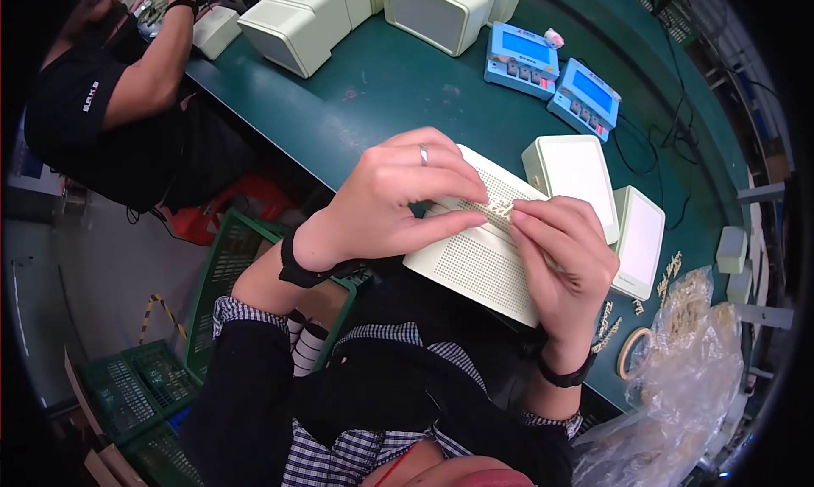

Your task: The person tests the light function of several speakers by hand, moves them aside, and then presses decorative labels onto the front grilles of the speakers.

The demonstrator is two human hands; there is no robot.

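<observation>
A small gold script-lettering badge [498, 208] is held between my two hands, just over a cream housing with a perforated grille [475, 271]. My left hand [407, 188], with a ring on one finger, comes in from the left and pinches the badge's left end between thumb and fingers. My right hand [566, 262] pinches its right end. Whether the badge touches the housing is hidden by my fingers. The housing lies tilted at the table's near edge, in front of my body.
Two cream boxes with pale front panels [579, 177] stand just right. Loose gold badges [605, 319], a tape roll [632, 354] and a clear plastic bag [691, 351] lie nearer right. Blue display devices [521, 53] and more cream housings [292, 29] stand far. A co-worker [127, 105] sits left; green crates [208, 292] are below.
</observation>
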